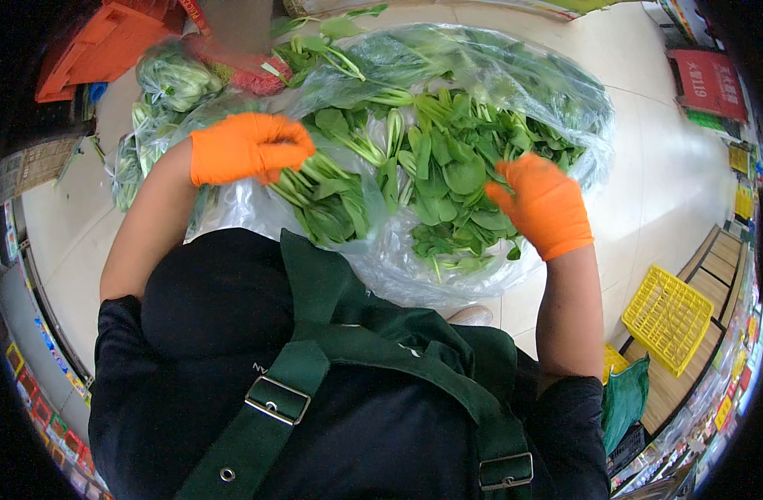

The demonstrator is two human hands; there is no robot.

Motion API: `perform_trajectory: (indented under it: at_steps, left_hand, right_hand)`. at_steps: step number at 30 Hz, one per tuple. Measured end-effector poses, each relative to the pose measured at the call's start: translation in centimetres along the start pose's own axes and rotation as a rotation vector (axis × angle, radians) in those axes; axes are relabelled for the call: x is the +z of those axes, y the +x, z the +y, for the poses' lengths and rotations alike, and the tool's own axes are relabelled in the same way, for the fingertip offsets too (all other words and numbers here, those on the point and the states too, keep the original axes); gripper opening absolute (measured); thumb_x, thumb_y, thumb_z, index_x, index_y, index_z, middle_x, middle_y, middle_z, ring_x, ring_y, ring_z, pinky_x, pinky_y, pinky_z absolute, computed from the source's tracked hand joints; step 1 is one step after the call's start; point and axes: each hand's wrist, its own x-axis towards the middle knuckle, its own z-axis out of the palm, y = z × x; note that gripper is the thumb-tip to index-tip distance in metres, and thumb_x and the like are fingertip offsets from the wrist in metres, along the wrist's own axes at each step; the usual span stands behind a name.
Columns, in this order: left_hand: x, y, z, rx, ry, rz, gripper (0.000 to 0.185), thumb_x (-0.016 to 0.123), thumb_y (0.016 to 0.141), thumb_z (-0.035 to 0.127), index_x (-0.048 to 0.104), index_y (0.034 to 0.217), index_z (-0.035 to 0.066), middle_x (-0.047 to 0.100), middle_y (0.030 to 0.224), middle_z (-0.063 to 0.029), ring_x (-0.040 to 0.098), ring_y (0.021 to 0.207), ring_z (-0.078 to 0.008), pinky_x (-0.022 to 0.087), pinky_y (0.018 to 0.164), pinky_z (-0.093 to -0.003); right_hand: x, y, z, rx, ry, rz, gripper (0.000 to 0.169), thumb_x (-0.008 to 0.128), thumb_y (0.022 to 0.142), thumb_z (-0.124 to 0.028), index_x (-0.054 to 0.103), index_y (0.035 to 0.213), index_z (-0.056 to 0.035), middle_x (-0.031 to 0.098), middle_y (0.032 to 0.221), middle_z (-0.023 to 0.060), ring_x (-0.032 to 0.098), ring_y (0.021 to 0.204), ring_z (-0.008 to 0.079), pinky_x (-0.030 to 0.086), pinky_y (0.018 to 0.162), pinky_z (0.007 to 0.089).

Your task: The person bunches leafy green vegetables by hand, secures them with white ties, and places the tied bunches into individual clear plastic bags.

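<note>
My left hand, in an orange glove, has its fingers bent at the stem ends of a bunch of leafy greens that lies in a thin clear plastic bag. Whether the fingers grip the stems or the bag is not plain. My right hand, gloved alike and slightly blurred, is over the right side of a pile of loose leafy greens, thumb apart from the fingers, with nothing seen in it. The pile rests on a large clear plastic sheet or bag, which also covers greens at the back.
Bagged greens lie at the left back, near red netting and an orange-red plastic crate. At the right, a yellow plastic basket rests on a wooden shelf. A shoe shows below the sheet.
</note>
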Motion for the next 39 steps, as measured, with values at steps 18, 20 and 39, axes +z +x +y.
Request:
perform_trajectory:
  at_steps: [18,20,39]
  left_hand:
    - [3.7,1.1,4.0,0.508,-0.897,-0.764,0.132,0.087,0.074,0.021,-0.011,0.163,0.024,0.025,0.162,-0.0266,0.059,0.126,-0.0362,0.052,0.102,-0.0511]
    - [2.1,1.4,2.9,0.530,-1.065,-0.608,0.121,0.081,0.082,0.020,-0.009,0.163,0.029,0.023,0.163,-0.0270,0.058,0.127,-0.0374,0.052,0.101,-0.0548]
    - [3.5,3.5,-0.1,0.375,-0.966,-0.388,0.100,0.070,0.093,0.024,0.000,0.163,0.035,0.027,0.163,-0.0193,0.065,0.115,-0.0292,0.057,0.093,-0.0505]
  right_hand:
    - [10.1,11.6,-0.5,0.435,0.239,0.088,0.048,0.074,0.084,-0.035,0.064,0.122,-0.0072,0.067,0.124,0.0188,0.066,0.114,0.0353,0.053,0.095,0.0455]
    - [11.4,10.8,0.5,0.379,0.337,0.215,0.055,0.078,0.081,-0.032,0.063,0.128,-0.0089,0.064,0.126,0.0196,0.063,0.116,0.0359,0.052,0.095,0.0464]
    - [6.8,3.2,1.7,0.167,1.517,0.405,0.029,0.070,0.090,-0.005,0.065,0.119,-0.0021,0.070,0.118,0.0115,0.068,0.111,0.0261,0.052,0.094,0.0360]
